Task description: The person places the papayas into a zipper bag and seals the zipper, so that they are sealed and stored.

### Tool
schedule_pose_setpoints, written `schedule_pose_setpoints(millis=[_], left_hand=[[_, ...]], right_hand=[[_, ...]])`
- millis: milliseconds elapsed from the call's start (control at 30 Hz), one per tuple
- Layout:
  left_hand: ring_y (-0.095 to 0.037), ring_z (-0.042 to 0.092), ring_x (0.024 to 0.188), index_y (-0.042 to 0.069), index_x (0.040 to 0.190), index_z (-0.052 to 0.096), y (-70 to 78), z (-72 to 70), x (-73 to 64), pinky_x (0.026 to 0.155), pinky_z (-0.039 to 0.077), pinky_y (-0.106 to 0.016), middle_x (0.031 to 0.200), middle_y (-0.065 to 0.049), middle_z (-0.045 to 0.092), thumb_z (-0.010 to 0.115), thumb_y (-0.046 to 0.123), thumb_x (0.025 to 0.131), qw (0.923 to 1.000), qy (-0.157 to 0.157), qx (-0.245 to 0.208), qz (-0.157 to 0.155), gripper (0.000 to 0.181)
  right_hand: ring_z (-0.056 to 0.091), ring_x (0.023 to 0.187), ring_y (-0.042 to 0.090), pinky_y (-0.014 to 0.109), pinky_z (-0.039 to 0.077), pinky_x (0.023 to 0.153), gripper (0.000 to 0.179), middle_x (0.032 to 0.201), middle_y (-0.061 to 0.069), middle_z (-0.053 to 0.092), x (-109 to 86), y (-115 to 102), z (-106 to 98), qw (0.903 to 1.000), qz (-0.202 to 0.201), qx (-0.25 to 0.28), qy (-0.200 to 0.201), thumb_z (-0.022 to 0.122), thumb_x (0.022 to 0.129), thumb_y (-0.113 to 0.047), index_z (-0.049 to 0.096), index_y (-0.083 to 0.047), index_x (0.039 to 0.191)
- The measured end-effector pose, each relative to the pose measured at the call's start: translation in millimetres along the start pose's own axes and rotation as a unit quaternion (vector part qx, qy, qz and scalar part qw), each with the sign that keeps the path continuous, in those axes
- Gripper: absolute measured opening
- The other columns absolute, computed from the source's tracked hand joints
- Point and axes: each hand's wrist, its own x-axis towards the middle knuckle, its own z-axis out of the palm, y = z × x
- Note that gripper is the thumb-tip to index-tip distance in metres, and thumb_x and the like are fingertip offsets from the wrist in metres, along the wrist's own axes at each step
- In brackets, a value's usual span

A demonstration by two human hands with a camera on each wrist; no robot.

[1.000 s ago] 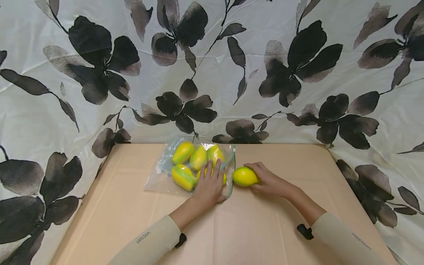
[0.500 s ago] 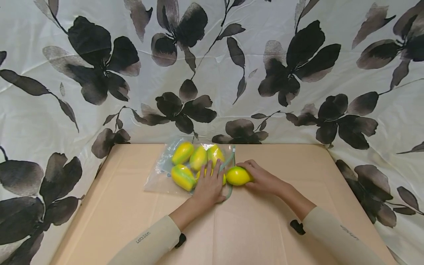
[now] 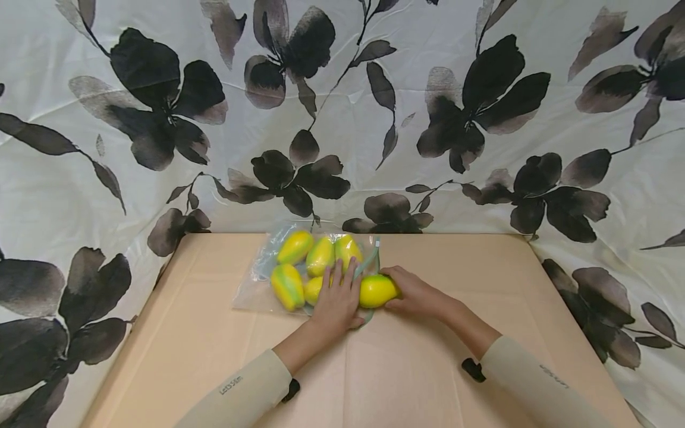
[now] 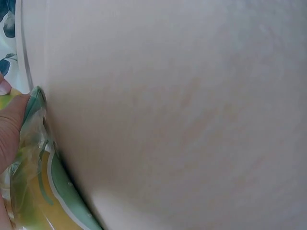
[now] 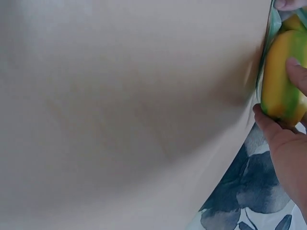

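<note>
A clear zip bag [image 3: 251, 300] with a green edge lies flat, its mouth facing right. Inside it are several yellow-green mangoes [image 3: 320, 257]. My left hand [image 3: 337, 303] rests on the bag near the mouth, fingers straight and spread, partly covering a mango below. In the left wrist view its thumb [image 4: 10, 127] lies against the bag's green edge. My right hand [image 3: 414, 292] grips another mango [image 3: 377, 291] from its right end, at the bag's mouth. The right wrist view shows this green-striped mango [image 5: 278, 76] between thumb and fingers, alongside the green edge.
Bag and hands are over a tan cardboard-like table top [image 3: 214, 356], near its back edge. Behind it hangs a white cloth [image 3: 374, 148] with dark flower prints. A dark wrist strap piece [image 3: 473, 370] shows below the right sleeve [image 3: 524, 374].
My right hand has moved left with the mango, from beside the bag's mouth to right up against my left hand. The lower-left mangoes in the bag have shifted left. My left hand stays put.
</note>
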Motion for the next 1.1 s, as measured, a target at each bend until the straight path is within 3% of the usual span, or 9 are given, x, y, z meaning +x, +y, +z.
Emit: schedule_pose_setpoints(millis=[167, 433, 700, 767, 900, 1000, 1100], left_hand=[[-0.047, 0.034, 0.150, 0.007, 0.154, 0.044, 0.2, -1.5, 0.2, 0.121, 0.030, -0.061, 0.168, -0.022, 0.026, 0.080, 0.074, 0.071, 0.9998, -0.016, -0.008, -0.002, 0.112], [-0.047, 0.035, 0.150, 0.004, 0.153, 0.044, 0.8, -0.1, -0.1, 0.121, 0.031, -0.061, 0.168, -0.022, 0.028, 0.080, 0.073, 0.071, 0.9999, -0.011, -0.005, -0.001, 0.113], [-0.047, 0.032, 0.151, 0.005, 0.155, 0.042, -1.5, 1.3, 0.8, 0.122, 0.029, -0.060, 0.169, -0.022, 0.024, 0.078, 0.076, 0.070, 0.9998, -0.014, 0.010, -0.002, 0.117], [-0.047, 0.032, 0.151, 0.005, 0.155, 0.042, -1.9, 1.3, 0.9, 0.122, 0.030, -0.060, 0.169, -0.022, 0.025, 0.079, 0.076, 0.070, 0.9999, -0.012, 0.010, -0.003, 0.118], [-0.047, 0.033, 0.151, 0.004, 0.155, 0.041, -1.3, 2.0, 0.7, 0.121, 0.031, -0.061, 0.169, -0.022, 0.025, 0.079, 0.076, 0.070, 0.9999, -0.011, 0.005, -0.001, 0.118], [-0.048, 0.032, 0.151, 0.003, 0.156, 0.041, -0.6, 3.1, 0.6, 0.121, 0.031, -0.061, 0.169, -0.022, 0.024, 0.079, 0.075, 0.070, 0.9999, -0.014, 0.005, 0.000, 0.119], [-0.047, 0.031, 0.152, 0.003, 0.156, 0.041, 0.1, 3.4, 0.2, 0.121, 0.031, -0.062, 0.169, -0.022, 0.023, 0.079, 0.076, 0.070, 0.9998, -0.016, 0.008, 0.001, 0.119]], right_hand=[[0.061, 0.112, 0.023, 0.045, 0.052, 0.102, 0.069, 0.133, 0.011, 0.061, 1.6, -2.4, 3.7, 0.9999, -0.006, 0.010, -0.006, 0.085, 0.087, -0.025, 0.049, -0.001, 0.140], [0.060, 0.111, 0.013, 0.039, 0.054, 0.101, 0.067, 0.129, -0.002, 0.064, -0.5, -0.5, 3.0, 0.9998, -0.013, -0.006, 0.015, 0.083, 0.086, -0.041, 0.057, -0.020, 0.144], [0.055, 0.099, 0.013, 0.030, 0.052, 0.086, 0.068, 0.121, 0.004, 0.063, 6.4, -5.2, 5.7, 0.9998, -0.011, 0.001, 0.014, 0.078, 0.090, -0.044, 0.057, -0.014, 0.147], [0.054, 0.097, 0.013, 0.029, 0.051, 0.085, 0.068, 0.122, 0.006, 0.061, 7.3, -5.1, 5.7, 1.0000, -0.009, 0.001, 0.003, 0.076, 0.093, -0.041, 0.053, -0.012, 0.151], [0.058, 0.099, 0.015, 0.030, 0.054, 0.087, 0.061, 0.128, 0.010, 0.058, 5.0, -1.6, 1.7, 0.9994, 0.002, 0.030, -0.018, 0.068, 0.098, -0.018, 0.046, -0.005, 0.154], [0.066, 0.107, 0.020, 0.032, 0.057, 0.093, 0.051, 0.134, 0.014, 0.061, 3.3, 1.6, -2.3, 0.9970, 0.009, 0.074, -0.021, 0.062, 0.099, -0.006, 0.049, -0.002, 0.148], [0.070, 0.110, 0.026, 0.033, 0.059, 0.094, 0.039, 0.137, 0.018, 0.063, 3.7, 4.4, -4.2, 0.9943, 0.006, 0.105, -0.017, 0.063, 0.100, -0.003, 0.054, -0.002, 0.138]])
